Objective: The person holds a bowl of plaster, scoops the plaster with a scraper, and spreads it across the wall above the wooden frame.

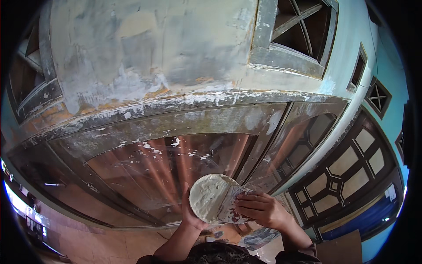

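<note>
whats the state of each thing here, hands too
left hand: holding the tub's side
right hand: holding the spreader
round tub: tilted or level unclear, open-topped
pale paste: spread unevenly inside
flat spreader: smeared, over the tub
window pane: white-spattered
window frame: worn, streaked
wall: patchy

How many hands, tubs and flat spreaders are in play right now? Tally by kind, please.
Hands: 2 (left hand, right hand)
Round tub with pale paste: 1
Flat spreader: 1
Total: 4
</note>
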### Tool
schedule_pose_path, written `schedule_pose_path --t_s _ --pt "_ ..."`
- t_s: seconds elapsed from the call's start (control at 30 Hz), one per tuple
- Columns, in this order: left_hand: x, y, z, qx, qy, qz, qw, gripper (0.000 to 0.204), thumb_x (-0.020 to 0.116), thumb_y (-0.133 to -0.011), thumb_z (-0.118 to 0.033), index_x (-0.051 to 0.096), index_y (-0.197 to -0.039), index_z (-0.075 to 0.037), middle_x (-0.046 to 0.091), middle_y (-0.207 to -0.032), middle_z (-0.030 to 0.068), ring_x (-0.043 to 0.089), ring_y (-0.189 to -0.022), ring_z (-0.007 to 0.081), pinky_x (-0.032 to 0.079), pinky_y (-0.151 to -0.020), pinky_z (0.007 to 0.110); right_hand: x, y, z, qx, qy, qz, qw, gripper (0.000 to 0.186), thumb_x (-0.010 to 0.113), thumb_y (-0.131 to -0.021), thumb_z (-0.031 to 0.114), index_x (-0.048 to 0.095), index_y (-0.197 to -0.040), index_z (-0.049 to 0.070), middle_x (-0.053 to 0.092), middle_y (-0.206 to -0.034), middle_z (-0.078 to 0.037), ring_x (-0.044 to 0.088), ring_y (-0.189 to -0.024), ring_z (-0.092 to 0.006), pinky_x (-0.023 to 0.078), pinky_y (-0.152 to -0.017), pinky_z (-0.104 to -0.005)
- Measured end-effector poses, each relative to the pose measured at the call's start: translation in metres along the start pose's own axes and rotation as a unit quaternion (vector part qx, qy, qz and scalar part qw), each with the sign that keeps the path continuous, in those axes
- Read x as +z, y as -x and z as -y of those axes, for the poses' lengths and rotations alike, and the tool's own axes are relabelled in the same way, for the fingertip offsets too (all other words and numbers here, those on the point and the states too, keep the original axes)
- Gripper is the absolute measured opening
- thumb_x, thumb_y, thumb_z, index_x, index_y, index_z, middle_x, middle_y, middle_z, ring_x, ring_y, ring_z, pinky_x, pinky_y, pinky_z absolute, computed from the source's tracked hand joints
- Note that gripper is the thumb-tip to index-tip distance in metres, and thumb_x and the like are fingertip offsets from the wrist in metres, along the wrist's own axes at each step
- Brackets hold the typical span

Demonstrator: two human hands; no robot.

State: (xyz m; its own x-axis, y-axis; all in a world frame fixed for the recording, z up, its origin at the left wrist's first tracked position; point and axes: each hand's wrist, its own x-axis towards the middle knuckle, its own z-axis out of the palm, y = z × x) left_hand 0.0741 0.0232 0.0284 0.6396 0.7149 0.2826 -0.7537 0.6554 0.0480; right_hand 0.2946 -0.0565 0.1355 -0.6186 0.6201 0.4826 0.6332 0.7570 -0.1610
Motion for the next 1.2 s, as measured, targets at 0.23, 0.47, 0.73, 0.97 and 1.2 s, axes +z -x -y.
schedule_pose_path --t_s 0.23,0.47,0.73,0.97,1.2 --pt "-0.004 0.017 -0.023 0.015 -0.016 -0.025 0.999 0.081 0.027 -0.098 -0.068 0.046 -0.145 -0.005 0.051 -0.144 0.0177 0.051 -0.130 0.0375 0.042 -0.108 0.052 0.021 -0.022 0.010 -0.024 0.006 0.008 1.000 0.039 0.065 -0.075 0.009 0.070 -0.113 0.003 0.070 -0.114 -0.011 0.066 -0.113 -0.0284 0.052 -0.096 -0.0427" --pt "-0.018 0.035 -0.042 0.070 -0.064 -0.080 0.992 0.081 0.028 -0.098 -0.068 0.047 -0.144 -0.005 0.052 -0.143 0.0185 0.051 -0.130 0.0373 0.042 -0.108 0.051 0.037 -0.041 0.015 -0.048 -0.003 0.011 0.999 0.037 0.064 -0.078 0.012 0.070 -0.112 0.003 0.070 -0.115 -0.010 0.065 -0.113 -0.0282 0.053 -0.095 -0.0419" --pt "-0.009 0.042 -0.051 0.068 0.007 0.010 0.998 0.082 0.028 -0.098 -0.068 0.046 -0.144 -0.003 0.053 -0.142 0.0187 0.051 -0.131 0.0374 0.041 -0.109 0.051 0.044 -0.054 0.014 -0.061 -0.046 0.018 0.997 0.037 0.064 -0.076 0.009 0.070 -0.112 0.004 0.070 -0.114 -0.010 0.065 -0.113 -0.0280 0.053 -0.095 -0.0418" --pt "-0.011 0.047 -0.053 0.092 0.012 0.047 0.995 0.078 0.027 -0.100 -0.064 0.045 -0.145 -0.003 0.051 -0.144 0.0183 0.049 -0.133 0.0365 0.040 -0.110 0.050 0.051 -0.058 0.014 -0.054 -0.058 0.028 0.996 0.043 0.064 -0.072 0.011 0.069 -0.114 0.004 0.069 -0.116 -0.010 0.064 -0.115 -0.0283 0.051 -0.098 -0.0430" --pt "-0.018 0.051 -0.058 0.077 0.005 0.041 0.996 0.078 0.026 -0.100 -0.064 0.044 -0.146 -0.003 0.050 -0.145 0.0184 0.050 -0.132 0.0366 0.041 -0.109 0.052 0.054 -0.059 0.014 -0.053 -0.042 0.018 0.998 0.045 0.063 -0.072 0.011 0.069 -0.116 0.004 0.069 -0.117 -0.010 0.064 -0.115 -0.0289 0.049 -0.100 -0.0443"
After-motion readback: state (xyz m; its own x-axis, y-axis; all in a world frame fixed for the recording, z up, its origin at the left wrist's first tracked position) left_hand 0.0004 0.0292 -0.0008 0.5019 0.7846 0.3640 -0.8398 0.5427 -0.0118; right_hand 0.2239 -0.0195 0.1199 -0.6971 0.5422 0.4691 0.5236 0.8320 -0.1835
